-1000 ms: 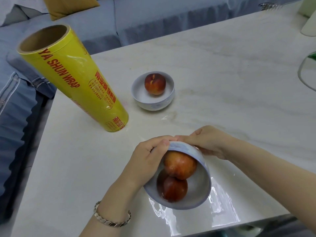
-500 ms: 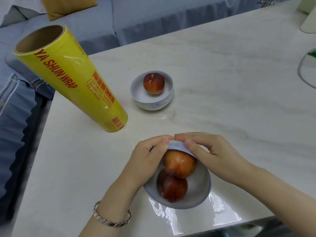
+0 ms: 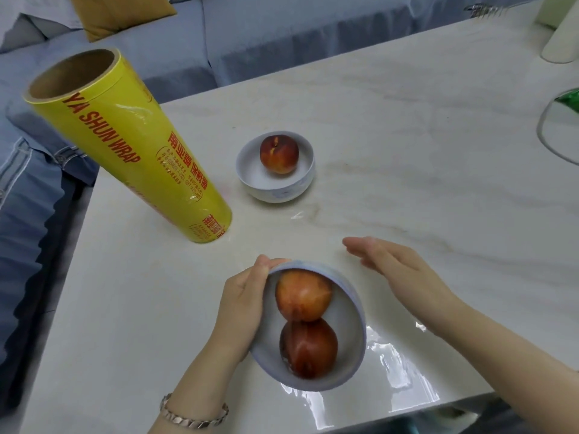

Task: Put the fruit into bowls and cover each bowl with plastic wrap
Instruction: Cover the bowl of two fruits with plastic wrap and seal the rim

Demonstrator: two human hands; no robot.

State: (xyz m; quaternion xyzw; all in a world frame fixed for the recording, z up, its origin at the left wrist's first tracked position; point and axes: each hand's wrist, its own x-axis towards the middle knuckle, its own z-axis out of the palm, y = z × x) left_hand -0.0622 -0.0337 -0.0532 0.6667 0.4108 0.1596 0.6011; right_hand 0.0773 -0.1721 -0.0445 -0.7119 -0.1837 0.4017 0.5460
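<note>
Left hand (image 3: 242, 303) gripping tilted bowl (image 3: 351, 358) of two peaches (image 3: 303, 294) at its rim, right hand (image 3: 398, 270) flat, fingers straight, just beside it, wrap roll (image 3: 131, 151) and second bowl (image 3: 275, 191) beyond both hands

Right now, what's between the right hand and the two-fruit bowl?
Head view: only bare tabletop between the open right hand and the bowl; they don't touch. Loose film lies lower, by the wrist.

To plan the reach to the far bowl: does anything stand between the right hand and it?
Nothing visible does. Only bare table lies between the right hand and the far bowl. The wrap roll stands off to the left of that path.
</note>
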